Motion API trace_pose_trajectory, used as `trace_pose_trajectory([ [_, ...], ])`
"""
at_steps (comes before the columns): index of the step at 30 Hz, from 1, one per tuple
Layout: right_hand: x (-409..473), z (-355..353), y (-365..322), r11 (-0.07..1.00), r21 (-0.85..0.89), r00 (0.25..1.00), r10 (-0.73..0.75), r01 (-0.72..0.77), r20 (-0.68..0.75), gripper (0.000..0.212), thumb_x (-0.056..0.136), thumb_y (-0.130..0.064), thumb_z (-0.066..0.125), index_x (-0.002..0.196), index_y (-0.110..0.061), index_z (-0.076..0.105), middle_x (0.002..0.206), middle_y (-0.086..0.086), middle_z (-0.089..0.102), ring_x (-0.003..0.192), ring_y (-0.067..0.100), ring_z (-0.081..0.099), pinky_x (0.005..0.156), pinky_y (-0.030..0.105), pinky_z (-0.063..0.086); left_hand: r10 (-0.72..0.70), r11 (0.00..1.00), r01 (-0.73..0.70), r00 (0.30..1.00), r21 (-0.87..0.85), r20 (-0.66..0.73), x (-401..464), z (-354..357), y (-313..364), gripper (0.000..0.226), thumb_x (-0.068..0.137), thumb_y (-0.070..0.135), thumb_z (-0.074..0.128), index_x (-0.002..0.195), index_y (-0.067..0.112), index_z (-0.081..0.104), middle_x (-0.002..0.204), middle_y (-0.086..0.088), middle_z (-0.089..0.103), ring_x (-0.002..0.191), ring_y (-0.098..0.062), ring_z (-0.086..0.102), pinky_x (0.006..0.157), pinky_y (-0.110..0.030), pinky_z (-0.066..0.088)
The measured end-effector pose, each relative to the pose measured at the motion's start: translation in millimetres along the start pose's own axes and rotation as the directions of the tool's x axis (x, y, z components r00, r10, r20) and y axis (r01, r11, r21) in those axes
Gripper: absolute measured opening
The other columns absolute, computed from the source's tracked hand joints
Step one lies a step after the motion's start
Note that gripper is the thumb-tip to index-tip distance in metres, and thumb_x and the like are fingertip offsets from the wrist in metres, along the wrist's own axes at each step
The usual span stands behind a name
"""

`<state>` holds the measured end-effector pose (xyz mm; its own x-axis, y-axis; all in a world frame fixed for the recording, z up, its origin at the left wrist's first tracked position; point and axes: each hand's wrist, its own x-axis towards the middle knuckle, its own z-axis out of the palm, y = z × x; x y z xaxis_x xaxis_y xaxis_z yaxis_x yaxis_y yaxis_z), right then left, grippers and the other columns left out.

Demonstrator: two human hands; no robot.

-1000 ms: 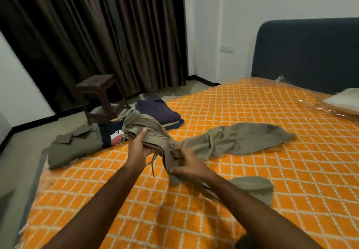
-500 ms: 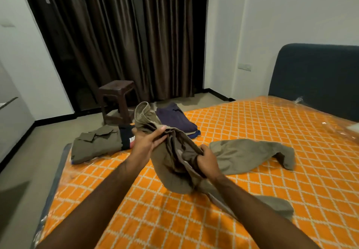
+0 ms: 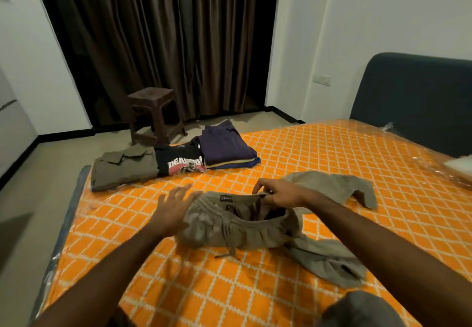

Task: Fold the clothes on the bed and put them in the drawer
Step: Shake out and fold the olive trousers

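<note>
My right hand (image 3: 282,195) pinches the waistband of the khaki trousers (image 3: 245,224) on the bed (image 3: 319,153) while my left hand (image 3: 176,206) hovers spread beside them, so next I should flatten the legs for folding.

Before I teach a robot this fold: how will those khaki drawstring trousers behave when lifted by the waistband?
The khaki trousers will probably sag: the waistband bunches where the right hand pinches it. The legs lie sprawled and would likely trail. The dangling drawstring may swing or snag.
</note>
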<state>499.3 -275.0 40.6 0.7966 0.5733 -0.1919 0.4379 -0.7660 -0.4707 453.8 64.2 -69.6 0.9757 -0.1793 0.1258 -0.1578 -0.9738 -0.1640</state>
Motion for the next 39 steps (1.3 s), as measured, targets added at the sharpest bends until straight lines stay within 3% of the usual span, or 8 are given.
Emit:
trace_pose_trajectory([
  [4, -12, 43, 18, 0.986, -0.108, 0.992, -0.126, 0.126, 0.004, 0.037, 0.095, -0.015, 0.061, 0.126, -0.015, 0.04, 0.09, -0.004, 0.052, 0.073, 0.013, 0.05, 0.067, 0.034, 0.036, 0.296, 0.937, -0.321, 0.939, 0.137, 0.173, 4, 15, 21, 0.096, 0.085, 0.041, 0.071, 0.159, 0.032, 0.01, 0.168, -0.001, 0.006, 0.153, -0.028, 0.013, 0.114, -0.065, 0.021],
  [7, -24, 65, 31, 0.978, -0.126, 0.986, -0.166, 0.164, -0.01, 0.029, 0.099, -0.014, 0.055, 0.123, -0.02, 0.04, 0.108, 0.002, 0.05, 0.089, 0.023, 0.048, 0.076, 0.04, 0.041, 0.315, 0.93, -0.344, 0.927, 0.129, 0.202, 14, 22, 33, 0.086, 0.09, 0.037, 0.065, 0.158, 0.03, 0.013, 0.167, 0.0, 0.014, 0.152, -0.025, 0.016, 0.114, -0.064, 0.019],
  [13, -23, 80, 60, 0.933, -0.279, 0.967, -0.25, 0.229, -0.041, 0.038, 0.094, -0.012, 0.056, 0.121, -0.034, 0.041, 0.122, 0.002, 0.05, 0.095, 0.021, 0.052, 0.073, 0.026, 0.032, 0.388, 0.894, -0.423, 0.896, 0.149, 0.218, 47, 6, 58, 0.074, 0.095, 0.02, 0.054, 0.157, 0.027, 0.016, 0.164, 0.0, 0.022, 0.15, -0.023, 0.021, 0.118, -0.061, 0.014],
  [19, -21, 85, 75, 0.972, -0.186, 0.96, -0.18, 0.141, -0.213, 0.023, 0.101, -0.008, 0.041, 0.108, -0.03, 0.038, 0.085, -0.007, 0.048, 0.068, 0.015, 0.044, 0.056, 0.026, 0.032, 0.405, 0.855, -0.479, 0.856, 0.199, 0.32, 77, 32, 67, 0.068, 0.092, 0.027, 0.055, 0.151, 0.024, 0.02, 0.147, -0.005, 0.047, 0.134, -0.028, 0.045, 0.114, -0.064, 0.019],
  [22, -14, 88, 92, 0.938, -0.238, 0.957, -0.279, 0.254, -0.08, 0.032, 0.091, 0.0, 0.048, 0.097, -0.031, 0.044, 0.097, -0.007, 0.043, 0.076, 0.013, 0.043, 0.062, 0.025, 0.036, 0.442, 0.812, -0.531, 0.83, 0.24, 0.341, 88, 42, 66, 0.054, 0.092, 0.027, 0.056, 0.141, 0.022, 0.034, 0.14, -0.007, 0.05, 0.127, -0.03, 0.047, 0.113, -0.064, 0.021],
  [29, -22, 75, 109, 0.883, -0.271, 0.923, -0.376, 0.382, 0.078, 0.019, 0.098, -0.016, 0.057, 0.115, -0.024, 0.063, 0.134, 0.007, 0.046, 0.1, 0.018, 0.055, 0.075, 0.021, 0.037, 0.587, 0.681, -0.702, 0.694, 0.208, 0.417, 98, 38, 39, 0.033, 0.094, 0.036, 0.056, 0.124, 0.026, 0.063, 0.128, 0.002, 0.055, 0.125, -0.023, 0.043, 0.118, -0.063, 0.007],
  [34, -21, 52, 110, 0.914, -0.259, 0.949, -0.293, 0.314, 0.117, 0.022, 0.092, -0.012, 0.061, 0.112, -0.019, 0.068, 0.113, 0.004, 0.062, 0.097, 0.025, 0.062, 0.077, 0.036, 0.05, 0.572, 0.656, -0.722, 0.666, 0.22, 0.478, 88, 21, 13, 0.027, 0.099, 0.032, 0.049, 0.125, 0.024, 0.051, 0.108, -0.01, 0.069, 0.107, -0.028, 0.062, 0.115, -0.057, 0.026],
  [39, -31, 46, 93, 0.958, -0.176, 0.965, -0.198, 0.228, 0.173, 0.041, 0.091, -0.064, 0.057, 0.107, -0.027, 0.061, 0.103, -0.01, 0.052, 0.09, 0.007, 0.054, 0.079, 0.029, 0.047, 0.426, 0.782, -0.581, 0.762, 0.224, 0.488, 65, 7, -15, 0.022, 0.102, 0.039, 0.044, 0.118, 0.027, 0.052, 0.117, -0.001, 0.065, 0.103, -0.025, 0.064, 0.097, -0.045, 0.038],
])
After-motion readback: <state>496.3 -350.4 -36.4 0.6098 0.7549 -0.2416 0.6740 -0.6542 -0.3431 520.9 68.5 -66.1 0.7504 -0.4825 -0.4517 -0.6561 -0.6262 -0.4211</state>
